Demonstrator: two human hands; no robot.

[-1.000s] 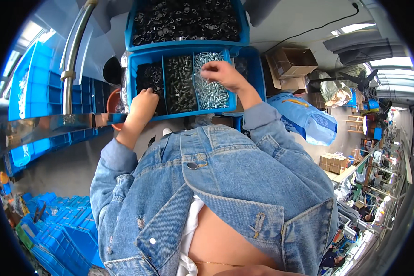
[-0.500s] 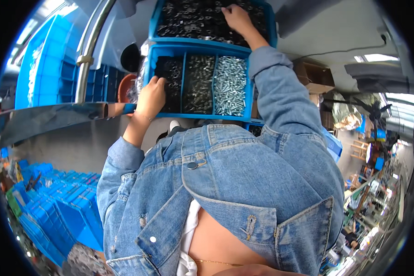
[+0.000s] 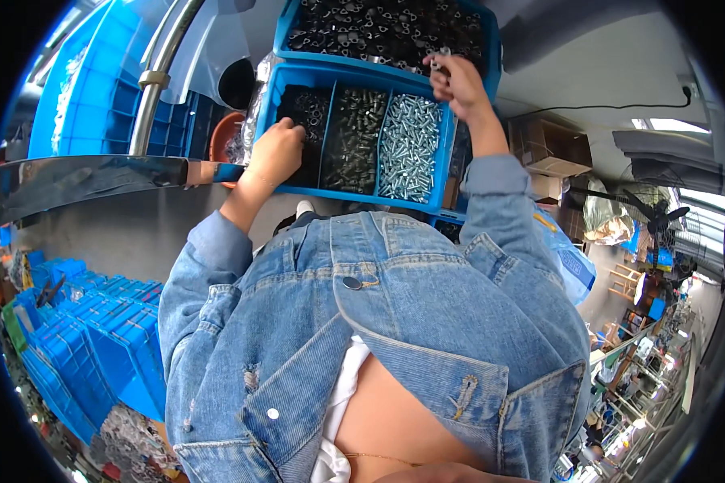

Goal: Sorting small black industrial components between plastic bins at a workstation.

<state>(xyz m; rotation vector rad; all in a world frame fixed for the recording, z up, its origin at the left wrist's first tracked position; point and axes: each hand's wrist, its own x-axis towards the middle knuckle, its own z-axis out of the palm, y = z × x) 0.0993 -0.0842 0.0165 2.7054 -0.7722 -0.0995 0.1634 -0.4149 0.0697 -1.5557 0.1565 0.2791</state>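
Right hand (image 3: 459,87) near blue bin (image 3: 354,196)

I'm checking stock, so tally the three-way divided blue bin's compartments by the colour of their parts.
Black ring-like parts: 1 compartment
Dark olive-grey parts: 1 compartment
Silver screws: 1 compartment
Total: 3 compartments

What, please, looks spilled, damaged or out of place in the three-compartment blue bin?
Nothing stands out. The silver screws, the dark fasteners and the black parts lie in separate compartments of the blue bin, and no spill shows on its rim. Damage to single pieces is too small to tell.
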